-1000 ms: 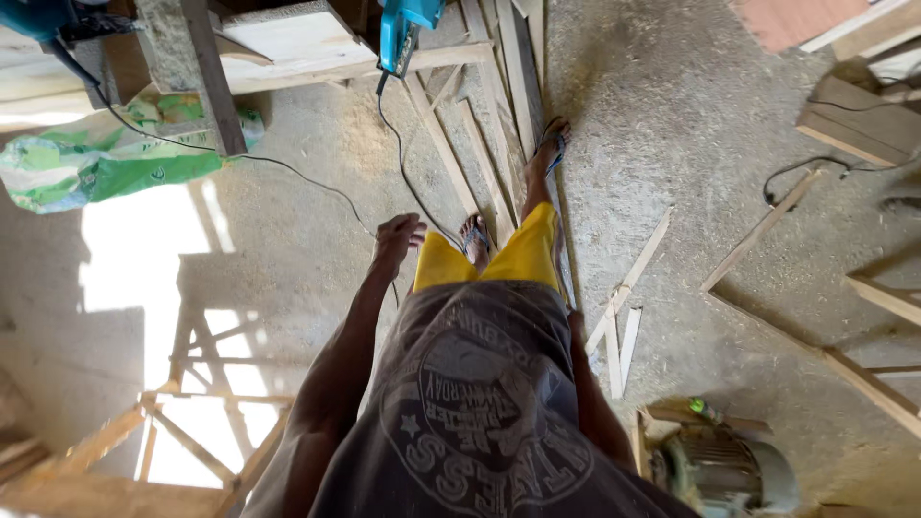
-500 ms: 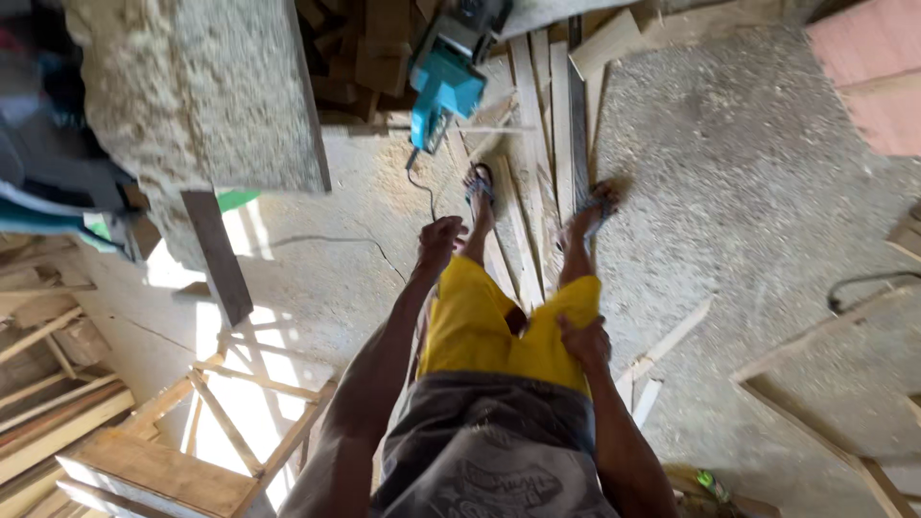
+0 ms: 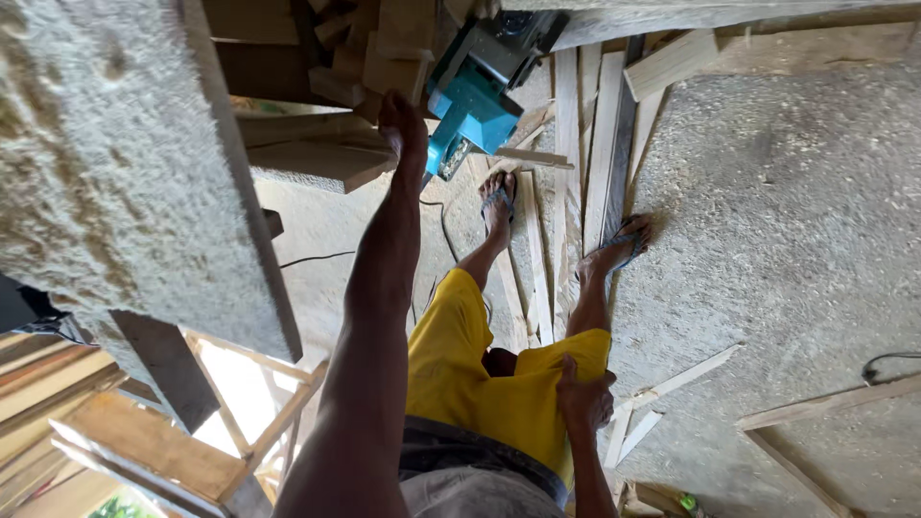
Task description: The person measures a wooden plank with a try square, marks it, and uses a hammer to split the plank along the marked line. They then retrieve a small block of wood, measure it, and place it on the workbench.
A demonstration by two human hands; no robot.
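- On the left of the view, a broad, rough, sawdust-coated slab of the desk (image 3: 115, 173) fills the frame, its edge running down toward a sunlit wooden frame of pale slats (image 3: 144, 451) on the floor.
- Just right of that edge, the left hand (image 3: 403, 125) is stretched far forward; its fingers look held loosely together, gripping nothing, the tips just short of the tool and close over a stack of sawn timber offcuts (image 3: 317, 158).
- Next to it sits the teal electric power planer with a black motor housing (image 3: 480, 91), resting among the timber at the desk's end, its black cord (image 3: 446, 235) trailing down to the floor.
- By the look of it, the planer will be heavy, rigid and hard-shelled; the top handle seems the safest hold, away from the sole and the cord.
- Below it, long pale wooden boards (image 3: 585, 163) lie on the dusty concrete floor (image 3: 787, 221), under both sandalled feet.
- The right hand (image 3: 585, 398) rests on the yellow shorts (image 3: 480, 384) at the thigh, fingers curled against the cloth, holding nothing.
- Rightward the floor offers open room, though loose thin slats (image 3: 672, 384) and a wooden frame edge (image 3: 825, 403) could snag a step.
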